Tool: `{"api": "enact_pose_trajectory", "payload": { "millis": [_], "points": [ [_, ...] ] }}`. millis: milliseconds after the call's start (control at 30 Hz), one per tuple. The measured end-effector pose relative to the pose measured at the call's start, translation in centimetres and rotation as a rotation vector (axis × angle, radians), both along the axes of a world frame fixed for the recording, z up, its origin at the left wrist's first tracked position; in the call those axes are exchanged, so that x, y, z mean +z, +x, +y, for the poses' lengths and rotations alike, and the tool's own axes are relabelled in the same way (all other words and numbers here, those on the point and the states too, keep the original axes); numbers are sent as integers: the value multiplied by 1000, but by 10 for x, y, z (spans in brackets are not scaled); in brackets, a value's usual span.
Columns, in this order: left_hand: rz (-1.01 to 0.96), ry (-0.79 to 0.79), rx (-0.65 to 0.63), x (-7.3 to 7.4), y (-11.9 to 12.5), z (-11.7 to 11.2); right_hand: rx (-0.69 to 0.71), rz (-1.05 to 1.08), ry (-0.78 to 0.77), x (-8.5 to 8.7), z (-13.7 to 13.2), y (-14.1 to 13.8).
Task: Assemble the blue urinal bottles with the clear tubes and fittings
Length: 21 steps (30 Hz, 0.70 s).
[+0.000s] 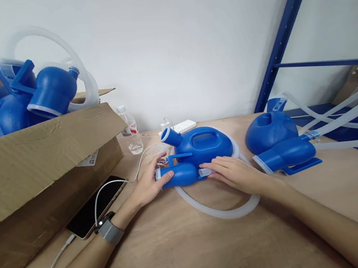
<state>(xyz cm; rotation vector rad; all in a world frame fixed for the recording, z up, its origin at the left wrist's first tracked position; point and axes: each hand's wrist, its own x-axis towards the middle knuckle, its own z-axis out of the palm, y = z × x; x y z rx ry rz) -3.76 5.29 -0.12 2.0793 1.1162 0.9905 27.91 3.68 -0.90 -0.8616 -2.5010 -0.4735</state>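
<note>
My left hand (149, 180) is closed around the wide, white-rimmed end of a blue plastic urinal cup (186, 175), which lies on its side with its flat handle upward. Between the fingers of my right hand (235, 171) is the end of a translucent hose (224, 212). That end sits close to the cup's narrow neck, and I cannot tell whether it is pushed over it. The hose loops across the table in front. Just behind the cup stands a blue urinal bottle (208, 147) with a moulded handle and an angled, white-rimmed mouth.
A cardboard box (48, 156) of blue cups, bottles and hoses stands on the left. Near it are a phone (92, 210) on a white cable and a water bottle (131, 132). A power strip (184, 126) lies behind. Another bottle (270, 132) and cup (285, 155) lie right.
</note>
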Motion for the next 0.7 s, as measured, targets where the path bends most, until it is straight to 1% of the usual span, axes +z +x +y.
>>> {"api": "enact_pose_trajectory", "payload": {
  "millis": [67,100,167,200,233,267,300,333,367,500,633,700],
  "points": [
    [42,181,49,-3,6,-5,17,1,40,0,-2,-3],
    [74,306,83,-4,10,-8,25,5,54,1,-3,-5],
    [137,620,136,-2,17,-17,49,20,81,1,-5,-9],
    [160,775,135,0,21,-23,63,32,97,2,-5,-10],
    [176,898,106,3,25,-29,78,44,112,3,-6,-12],
    [188,960,51,5,29,-35,92,56,126,3,-7,-14],
    [192,946,-17,7,33,-41,108,68,139,4,-7,-15],
    [190,859,-82,8,37,-46,124,79,148,5,-8,-16],
    [175,723,-128,9,41,-51,138,89,153,6,-9,-17],
    [22,172,-216,10,49,-61,173,115,153,8,-15,-21],
    [-201,-436,-419,13,48,-60,158,192,52,7,-17,-22],
    [-323,-666,-510,13,46,-59,157,216,5,7,-18,-22]
  ]
}}
